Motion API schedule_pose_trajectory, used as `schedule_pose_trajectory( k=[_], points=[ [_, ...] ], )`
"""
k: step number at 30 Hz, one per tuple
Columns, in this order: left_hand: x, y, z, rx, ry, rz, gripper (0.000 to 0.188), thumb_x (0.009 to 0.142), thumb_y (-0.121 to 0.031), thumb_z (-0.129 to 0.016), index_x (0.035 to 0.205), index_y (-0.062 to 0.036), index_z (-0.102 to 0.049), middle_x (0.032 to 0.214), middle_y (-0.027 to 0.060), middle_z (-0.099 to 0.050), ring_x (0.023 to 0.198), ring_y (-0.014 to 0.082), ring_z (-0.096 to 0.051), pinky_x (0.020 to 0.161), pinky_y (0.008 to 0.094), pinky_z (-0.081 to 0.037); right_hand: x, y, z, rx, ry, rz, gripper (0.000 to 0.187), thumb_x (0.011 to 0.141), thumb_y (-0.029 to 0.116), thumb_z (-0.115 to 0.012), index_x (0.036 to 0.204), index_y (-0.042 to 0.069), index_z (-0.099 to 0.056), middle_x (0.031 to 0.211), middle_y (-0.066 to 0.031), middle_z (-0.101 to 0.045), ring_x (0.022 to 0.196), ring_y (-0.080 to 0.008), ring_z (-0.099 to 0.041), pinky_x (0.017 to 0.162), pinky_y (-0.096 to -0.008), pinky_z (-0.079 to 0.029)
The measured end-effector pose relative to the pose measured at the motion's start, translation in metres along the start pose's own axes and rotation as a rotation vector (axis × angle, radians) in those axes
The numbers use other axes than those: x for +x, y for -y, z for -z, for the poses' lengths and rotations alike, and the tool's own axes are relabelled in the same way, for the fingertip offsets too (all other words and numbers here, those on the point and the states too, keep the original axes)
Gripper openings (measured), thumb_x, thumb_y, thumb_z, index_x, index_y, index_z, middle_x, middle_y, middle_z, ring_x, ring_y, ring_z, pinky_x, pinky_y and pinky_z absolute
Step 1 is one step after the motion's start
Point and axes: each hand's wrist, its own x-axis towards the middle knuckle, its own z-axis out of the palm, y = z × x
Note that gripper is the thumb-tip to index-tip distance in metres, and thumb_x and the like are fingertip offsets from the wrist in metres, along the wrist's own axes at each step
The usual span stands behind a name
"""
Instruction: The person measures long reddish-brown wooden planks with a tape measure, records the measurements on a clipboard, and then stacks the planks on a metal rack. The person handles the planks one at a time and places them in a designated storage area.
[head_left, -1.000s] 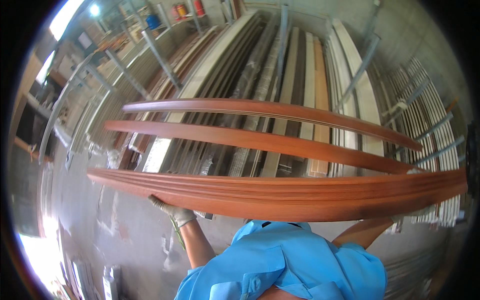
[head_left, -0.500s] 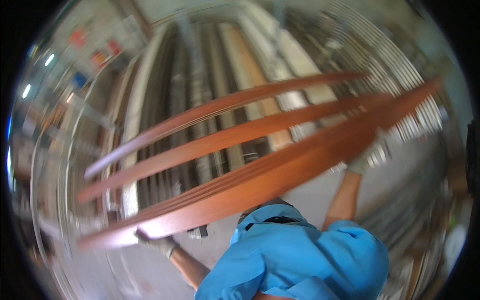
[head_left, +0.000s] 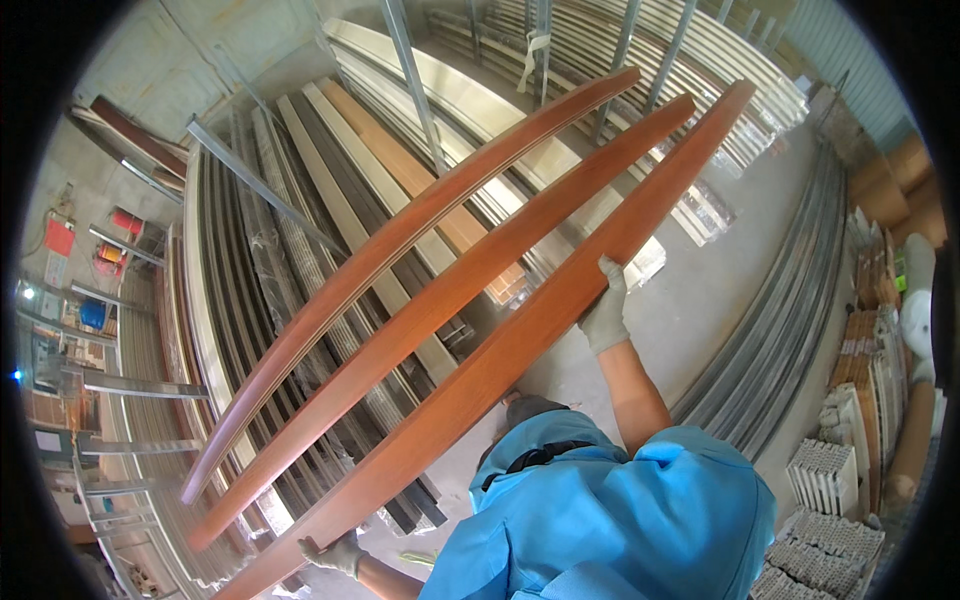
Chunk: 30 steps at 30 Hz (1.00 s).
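Note:
Three long reddish-brown boards (head_left: 450, 390) slant side by side across the view, from near left to far right. Two more of them, a middle board (head_left: 440, 310) and a grooved far board (head_left: 410, 225), lie beyond the nearest. My right hand (head_left: 607, 318), in a pale work glove, grips the nearest board's edge with the thumb on its face; the other fingers are hidden beneath. Toward that board's near-left end, my gloved left hand (head_left: 335, 555) holds the same edge, its fingers partly out of sight.
Beyond the boards, long dark and cream profiles (head_left: 310, 130) lie stacked between metal uprights (head_left: 410, 80). Grey strips (head_left: 780, 310) lie along the floor (head_left: 690, 300) at right, beside stacked ribbed pieces (head_left: 825, 475). Metal rack arms (head_left: 145, 385) stick out at left.
The boards have swung in view, their right ends up and left ends down, and now slant more steeply. My right hand appears farther left, my left hand lower. Both keep hold.

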Motion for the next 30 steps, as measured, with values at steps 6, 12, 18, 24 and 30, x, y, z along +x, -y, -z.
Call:
schedule_pose_trajectory(
  k=[6,12,18,24,30],
  points=[
    [0.047,-0.002,-0.015,0.152,-0.027,0.019,0.046,0.063,-0.037,-0.083,0.101,-0.0186,-0.066,0.12,0.0073,-0.063,0.114,0.0339,-0.058,0.091,0.0595,-0.045,0.012,-0.048,0.005,-0.019,-0.15,-0.089,0.044,0.084,0.032,-0.069,0.119,0.009,-0.057,0.112,-0.0102,-0.061,0.108,-0.0294,-0.06,0.098,-0.0468,-0.05],
    [0.1,-0.013,-0.011,0.284,-0.092,-0.062,0.047,0.067,-0.041,-0.08,0.107,-0.02,-0.065,0.121,0.0081,-0.06,0.116,0.0342,-0.056,0.09,0.0597,-0.046,-0.002,-0.092,0.003,0.008,-0.224,-0.173,0.034,0.087,0.026,-0.066,0.115,0.007,-0.058,0.104,-0.011,-0.063,0.101,-0.0293,-0.062,0.094,-0.0455,-0.052],
    [0.172,-0.022,0.0,0.473,-0.024,-0.098,0.048,0.08,-0.043,-0.073,0.118,-0.0141,-0.064,0.119,0.0111,-0.061,0.119,0.0322,-0.055,0.094,0.0576,-0.049,-0.015,-0.133,-0.004,-0.082,-0.261,-0.12,0.036,0.09,0.03,-0.063,0.117,0.008,-0.057,0.11,-0.01,-0.061,0.107,-0.0281,-0.059,0.095,-0.0446,-0.049],
    [0.178,0.002,0.013,0.216,0.398,0.156,0.029,0.086,-0.035,-0.067,0.107,-0.0155,-0.065,0.11,0.0057,-0.062,0.105,0.025,-0.058,0.094,0.0466,-0.049,-0.012,-0.141,-0.021,-0.158,0.023,-0.426,0.07,0.093,0.045,-0.05,0.152,0.007,-0.039,0.153,-0.019,-0.044,0.142,-0.037,-0.04,0.119,-0.0553,-0.03],
    [0.173,0.036,-0.006,-0.037,-0.011,0.165,0.031,0.081,-0.025,-0.076,0.105,-0.0096,-0.064,0.103,0.0097,-0.065,0.099,0.0304,-0.064,0.093,0.0497,-0.054,0.007,-0.152,0.0,-0.377,-0.155,-0.254,0.074,0.076,0.042,-0.073,0.137,0.005,-0.051,0.134,-0.0186,-0.056,0.125,-0.0376,-0.054,0.106,-0.0527,-0.045]
  ],
)
